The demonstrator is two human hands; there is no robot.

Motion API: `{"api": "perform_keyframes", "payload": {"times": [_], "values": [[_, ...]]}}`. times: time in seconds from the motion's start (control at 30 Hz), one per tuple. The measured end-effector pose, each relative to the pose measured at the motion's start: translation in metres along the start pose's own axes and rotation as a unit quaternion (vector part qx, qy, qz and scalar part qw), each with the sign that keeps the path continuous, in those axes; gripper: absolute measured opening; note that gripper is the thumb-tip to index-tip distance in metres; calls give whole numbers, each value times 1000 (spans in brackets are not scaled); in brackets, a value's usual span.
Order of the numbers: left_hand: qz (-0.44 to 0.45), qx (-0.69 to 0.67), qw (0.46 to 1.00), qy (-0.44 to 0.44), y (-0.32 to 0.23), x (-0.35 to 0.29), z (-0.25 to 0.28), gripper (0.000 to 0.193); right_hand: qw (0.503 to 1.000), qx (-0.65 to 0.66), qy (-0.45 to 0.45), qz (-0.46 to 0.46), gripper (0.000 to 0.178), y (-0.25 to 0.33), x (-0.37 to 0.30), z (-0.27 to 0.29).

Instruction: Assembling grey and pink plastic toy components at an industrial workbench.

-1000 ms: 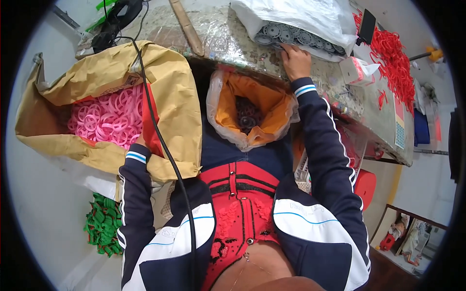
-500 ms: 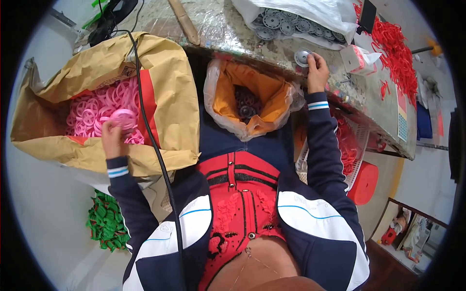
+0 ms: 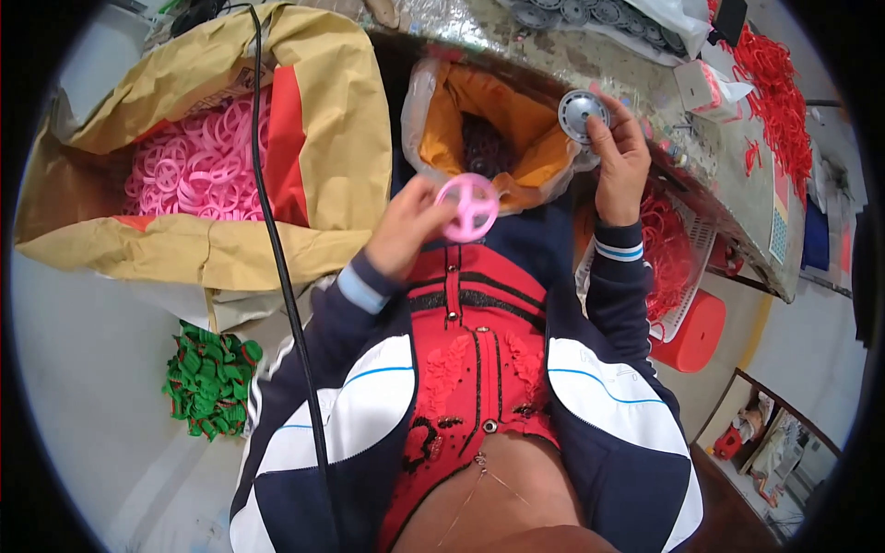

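Note:
A pink spoked plastic ring (image 3: pixel 469 208), like a small toy wheel, is pinched in my left hand (image 3: pixel 410 222) just in front of an orange-lined bag (image 3: pixel 544 155). My right hand (image 3: pixel 619 152) grips a grey plastic wheel disc (image 3: pixel 583 115) by its edge, close to the table's near edge. The two pieces are apart. Dark round pieces (image 3: pixel 484 147) lie deep in the orange-lined bag, too shadowed to make out well. To the left, a large brown paper sack (image 3: pixel 336 120) stands open, holding many pink rings (image 3: pixel 198 170) of the same kind.
More grey wheel discs (image 3: pixel 608 13) spill from a white bag at the table's back. A tissue box (image 3: pixel 705 90) and red plastic pieces (image 3: pixel 770 88) lie on the table (image 3: pixel 516 51). A black cable (image 3: pixel 277 230) hangs across the sack. Green pieces (image 3: pixel 212 382) are heaped on the floor beside a red stool (image 3: pixel 693 332).
My left hand has come out of the paper sack and moved right with a pink ring. My right hand has lifted the grey disc off the table toward me. The head view has shifted.

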State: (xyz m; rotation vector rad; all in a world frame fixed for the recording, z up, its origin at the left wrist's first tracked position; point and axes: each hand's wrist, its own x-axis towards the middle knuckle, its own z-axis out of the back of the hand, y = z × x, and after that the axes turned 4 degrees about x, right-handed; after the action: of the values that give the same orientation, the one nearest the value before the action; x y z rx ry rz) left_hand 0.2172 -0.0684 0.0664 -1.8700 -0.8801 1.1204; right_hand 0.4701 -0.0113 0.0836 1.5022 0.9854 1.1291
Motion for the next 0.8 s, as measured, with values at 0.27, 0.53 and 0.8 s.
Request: {"api": "perform_keyframes", "payload": {"times": [0.27, 0.53, 0.8], "values": [[-74, -126, 988, 43, -8, 60, -57, 25, 996, -62, 33, 47, 28, 5, -38, -22], [-158, -50, 983, 73, -7, 65, -44, 28, 986, -49, 134, -84, 19, 10, -25, -23], [-242, 76, 966, 48, -13, 90, -38, 26, 977, -47, 159, -131, 16, -1, -4, -21]]}}
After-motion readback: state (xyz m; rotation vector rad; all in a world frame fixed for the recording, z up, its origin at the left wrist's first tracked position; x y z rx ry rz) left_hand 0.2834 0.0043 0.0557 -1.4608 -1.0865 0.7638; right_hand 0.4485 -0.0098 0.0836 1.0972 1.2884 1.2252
